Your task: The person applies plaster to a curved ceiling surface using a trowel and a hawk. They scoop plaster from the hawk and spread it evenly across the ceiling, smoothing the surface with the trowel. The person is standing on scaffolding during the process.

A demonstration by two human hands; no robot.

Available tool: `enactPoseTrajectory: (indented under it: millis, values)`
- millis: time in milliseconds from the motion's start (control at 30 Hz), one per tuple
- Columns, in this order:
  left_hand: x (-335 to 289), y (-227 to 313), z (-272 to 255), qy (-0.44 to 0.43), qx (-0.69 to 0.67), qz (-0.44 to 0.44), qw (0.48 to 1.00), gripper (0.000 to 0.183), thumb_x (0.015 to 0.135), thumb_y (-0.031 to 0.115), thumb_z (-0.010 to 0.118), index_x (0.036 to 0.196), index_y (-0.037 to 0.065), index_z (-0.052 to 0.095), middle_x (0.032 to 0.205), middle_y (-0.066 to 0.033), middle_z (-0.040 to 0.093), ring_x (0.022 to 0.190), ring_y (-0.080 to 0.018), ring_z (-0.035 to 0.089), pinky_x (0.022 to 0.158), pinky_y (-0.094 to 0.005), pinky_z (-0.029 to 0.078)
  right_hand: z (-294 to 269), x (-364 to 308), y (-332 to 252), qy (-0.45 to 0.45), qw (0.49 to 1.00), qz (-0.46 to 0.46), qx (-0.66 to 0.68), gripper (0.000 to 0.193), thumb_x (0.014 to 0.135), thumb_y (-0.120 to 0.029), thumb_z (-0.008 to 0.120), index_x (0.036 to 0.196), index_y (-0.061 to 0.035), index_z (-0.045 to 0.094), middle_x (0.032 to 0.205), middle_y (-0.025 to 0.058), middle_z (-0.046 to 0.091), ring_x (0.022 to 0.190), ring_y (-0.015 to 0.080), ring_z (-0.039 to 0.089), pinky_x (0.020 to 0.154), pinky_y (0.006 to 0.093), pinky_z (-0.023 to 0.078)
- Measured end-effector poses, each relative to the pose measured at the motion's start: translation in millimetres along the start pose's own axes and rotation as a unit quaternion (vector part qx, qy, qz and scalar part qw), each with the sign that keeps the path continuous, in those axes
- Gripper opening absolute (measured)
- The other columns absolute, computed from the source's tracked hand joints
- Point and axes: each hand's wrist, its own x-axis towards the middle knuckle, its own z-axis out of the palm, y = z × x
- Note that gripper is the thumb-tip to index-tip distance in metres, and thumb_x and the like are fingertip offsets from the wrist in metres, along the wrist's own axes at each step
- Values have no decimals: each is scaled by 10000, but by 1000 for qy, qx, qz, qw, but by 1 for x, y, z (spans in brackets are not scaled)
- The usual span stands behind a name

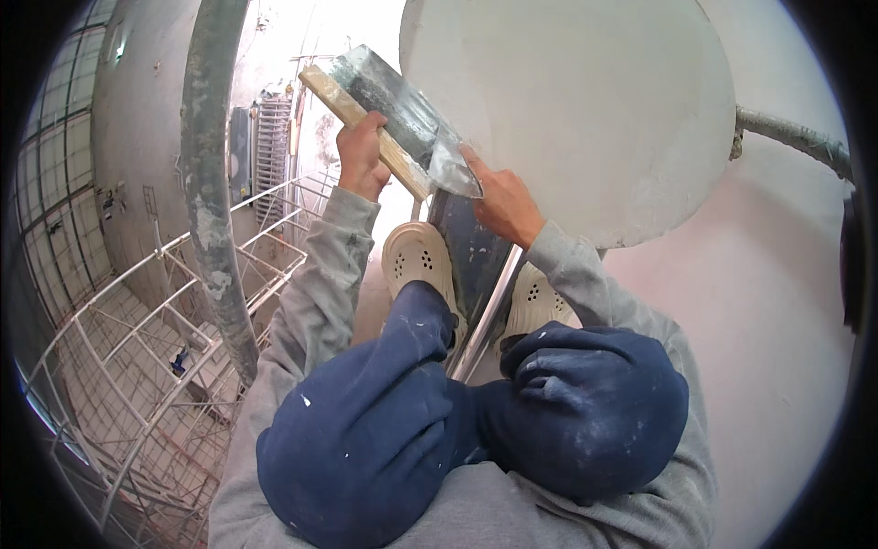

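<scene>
My left hand [362, 157] is closed round the pale wooden grip of a wide plastering blade [393, 105]. The grip runs along the blade's near long edge, and the metal is smeared grey and white. My right hand [503, 199] holds a smaller putty knife [452, 170], its index finger stretched along the metal. That knife's blade overlaps the lower right end of the wide blade; its handle is hidden in my fist. Both tools are in front of me, above my beige clogs [418, 259].
A large, pale, rounded panel [567, 110] stands ahead on the right, with a rough pipe [796, 142] beyond it. A paint-spattered post [210, 183] rises at left before white metal railings [146, 412]. A dark, worn plank [476, 256] lies between my feet.
</scene>
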Motion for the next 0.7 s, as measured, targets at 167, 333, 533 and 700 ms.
enactPoseTrajectory:
  millis: [167,333,533,700]
  values:
    - [1,-2,-2,-1,11,13,1000,218,721,12,571,899,-81,487,771,-108,516,623,-222,550,554,-364,489,3,-5,-9,-35,999,15,-35,787,669,-8,539,1382,-115,225,776,227,611,720,401,600,632,476,480]
    - [6,-2,-3,-12,2,20,1000,232,719,0,569,916,-94,489,781,-114,521,632,-231,558,584,-366,498,8,-10,2,-1,1000,19,2,838,636,32,540,1394,-135,225,787,241,602,685,421,591,640,474,487]
    - [-2,3,0,-28,-6,3,1000,231,727,-4,567,923,-91,479,772,-110,523,651,-223,566,588,-367,502,6,-15,6,-22,999,25,-15,803,651,-12,558,1378,-96,227,771,209,625,716,395,606,637,475,479]
    - [4,1,0,-46,-19,26,998,179,727,-9,567,876,-71,488,760,-103,522,632,-206,563,565,-349,493,2,3,-14,-23,999,-25,-10,835,628,24,568,1387,-112,248,794,260,599,723,418,592,653,479,472]
